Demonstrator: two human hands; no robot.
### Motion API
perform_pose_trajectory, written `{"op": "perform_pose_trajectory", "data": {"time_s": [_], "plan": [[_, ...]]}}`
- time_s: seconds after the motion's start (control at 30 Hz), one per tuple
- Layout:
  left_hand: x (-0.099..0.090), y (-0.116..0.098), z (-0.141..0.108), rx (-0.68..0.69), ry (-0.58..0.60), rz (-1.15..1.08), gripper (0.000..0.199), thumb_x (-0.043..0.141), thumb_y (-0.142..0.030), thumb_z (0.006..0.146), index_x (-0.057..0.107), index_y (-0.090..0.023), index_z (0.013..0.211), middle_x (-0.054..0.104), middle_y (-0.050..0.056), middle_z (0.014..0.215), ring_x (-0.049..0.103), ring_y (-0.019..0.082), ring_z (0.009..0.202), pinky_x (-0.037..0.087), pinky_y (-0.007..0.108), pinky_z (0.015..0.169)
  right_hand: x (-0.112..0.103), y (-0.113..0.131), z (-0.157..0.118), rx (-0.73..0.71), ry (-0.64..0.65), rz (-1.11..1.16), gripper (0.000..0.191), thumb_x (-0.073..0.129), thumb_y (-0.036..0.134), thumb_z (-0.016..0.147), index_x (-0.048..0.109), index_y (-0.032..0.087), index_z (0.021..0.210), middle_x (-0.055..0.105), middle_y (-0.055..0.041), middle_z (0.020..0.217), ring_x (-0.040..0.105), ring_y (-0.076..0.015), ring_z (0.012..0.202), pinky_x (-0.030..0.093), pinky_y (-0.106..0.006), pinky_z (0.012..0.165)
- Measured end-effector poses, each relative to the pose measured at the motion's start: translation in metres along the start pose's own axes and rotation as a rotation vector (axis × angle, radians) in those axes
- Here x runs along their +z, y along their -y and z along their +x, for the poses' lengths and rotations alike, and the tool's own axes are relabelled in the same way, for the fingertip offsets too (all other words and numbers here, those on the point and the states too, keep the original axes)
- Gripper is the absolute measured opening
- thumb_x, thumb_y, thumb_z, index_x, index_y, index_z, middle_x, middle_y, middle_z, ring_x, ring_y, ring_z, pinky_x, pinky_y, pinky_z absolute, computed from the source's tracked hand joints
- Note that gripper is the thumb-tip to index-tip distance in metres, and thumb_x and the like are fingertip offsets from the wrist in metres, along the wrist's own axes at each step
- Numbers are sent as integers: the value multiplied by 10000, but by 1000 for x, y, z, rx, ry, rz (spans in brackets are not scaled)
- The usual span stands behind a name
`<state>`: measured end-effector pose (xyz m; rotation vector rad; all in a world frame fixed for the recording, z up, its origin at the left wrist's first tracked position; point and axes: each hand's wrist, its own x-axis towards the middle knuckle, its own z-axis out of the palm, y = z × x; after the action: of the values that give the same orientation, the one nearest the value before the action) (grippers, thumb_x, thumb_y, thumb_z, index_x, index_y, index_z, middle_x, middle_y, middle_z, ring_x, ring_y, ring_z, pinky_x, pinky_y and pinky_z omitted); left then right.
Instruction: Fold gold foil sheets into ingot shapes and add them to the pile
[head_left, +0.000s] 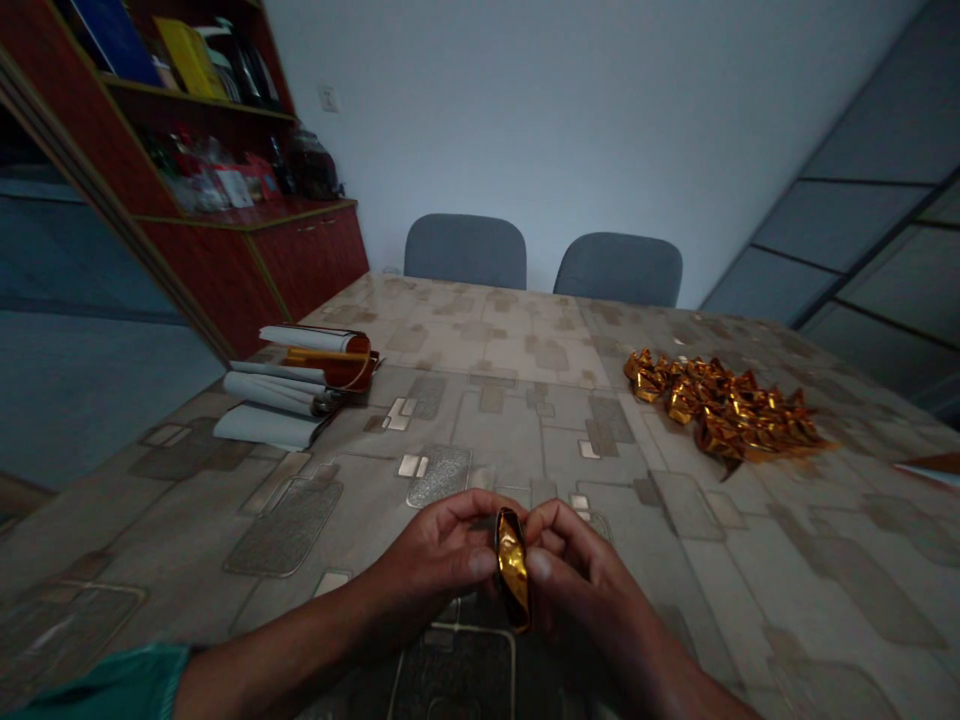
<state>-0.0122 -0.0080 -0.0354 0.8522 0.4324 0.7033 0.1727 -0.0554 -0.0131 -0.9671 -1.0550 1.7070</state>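
Observation:
A shiny gold foil paper piece, folded into a narrow boat-like shape (513, 565), stands on end between my hands above the near part of the table. My left hand (442, 550) pinches its left side between thumb and fingers. From the right, my right hand (574, 560) grips the other side with thumb and curled fingers. The far side of the folded paper is hidden. To the right lies a heap of similar folded gold foil pieces (739, 405). On the left are curled stacks of white-backed paper (274, 425), with an orange-gold sheet (319, 357) among them.
A patterned cloth covers the table (495, 420). Two grey chairs (465, 250) (621, 268) stand at its far edge by the wall. A red-brown cabinet (300, 250) with a large dark jar (311, 165) is at the back left. A flat paper corner (934, 468) shows at the right edge.

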Motion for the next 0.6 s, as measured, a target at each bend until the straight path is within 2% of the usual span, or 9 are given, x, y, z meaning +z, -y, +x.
{"op": "perform_pose_trajectory", "data": {"time_s": [0.2, 0.3, 0.4, 0.53, 0.6], "plan": [[-3, 3, 0, -50, -26, 56, 383, 836, -320, 806, 673, -174, 1120, 714, 75, 999, 698, 176, 855, 522, 278, 772, 2, -4, 4, -9, -18, 55, 386, 774, 473, 834, 486, 218, 863, 559, 77, 682, 445, -63, 522, 347, -187, 496], [-5, 6, 1, -62, -27, 84, 387, 832, -328, 811, 661, -170, 1121, 712, 65, 949, 698, 184, 868, 521, 291, 788, 1, -10, 7, 8, -53, 43, 370, 772, 442, 834, 476, 220, 848, 579, 72, 670, 480, -72, 521, 341, -187, 482], [-6, 8, 2, -62, -52, 104, 395, 839, -343, 804, 648, -162, 1099, 715, 56, 893, 689, 162, 794, 521, 276, 745, -1, -11, 8, 14, -59, 30, 385, 758, 479, 834, 469, 226, 852, 625, 45, 685, 516, -91, 539, 338, -200, 485], [-1, 5, 3, -5, -184, 101, 401, 844, -352, 798, 639, -163, 1087, 725, 55, 915, 681, 137, 755, 519, 247, 705, -5, -1, 5, -46, -106, -121, 340, 557, 541, 971, 541, 208, 902, 591, 35, 665, 477, -89, 521, 364, -224, 514], [1, 1, 4, 43, -273, 106, 411, 851, -350, 791, 636, -173, 1093, 724, 46, 940, 680, 132, 776, 525, 247, 729, -7, 6, 4, -90, -154, -185, 337, 512, 544, 988, 566, 211, 977, 609, 10, 771, 522, -110, 581, 421, -243, 544]]}}
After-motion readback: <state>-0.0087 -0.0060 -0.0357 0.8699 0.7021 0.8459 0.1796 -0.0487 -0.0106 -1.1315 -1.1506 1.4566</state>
